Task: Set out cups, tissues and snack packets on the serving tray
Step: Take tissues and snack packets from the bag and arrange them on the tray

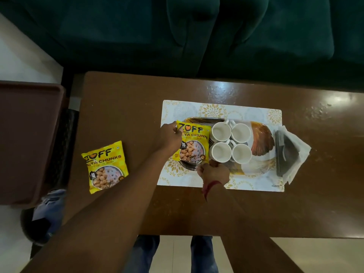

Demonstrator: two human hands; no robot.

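Brown surface (pixel 128 115): our left hand (pixel 169 134) and right hand (pixel 213 172) pinch one snack packet (pixel 194 144) at the serving tray's (pixel 262 142) left end; second packet (pixel 105 167) lies nearer the left hand.

Brown glossy desk (pixel 122 115) is carrying a patterned placemat (pixel 216 109) right of centre; a yellow snack packet (pixel 105 166) is lying flat at left.

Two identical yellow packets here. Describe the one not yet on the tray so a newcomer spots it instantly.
Start at the brown table and find the white placemat carrying the serving tray. Look left of the mat, to bare wood. The loose snack packet lies flat there alone, untouched, while its twin is on the tray beside the cups, held by both hands.
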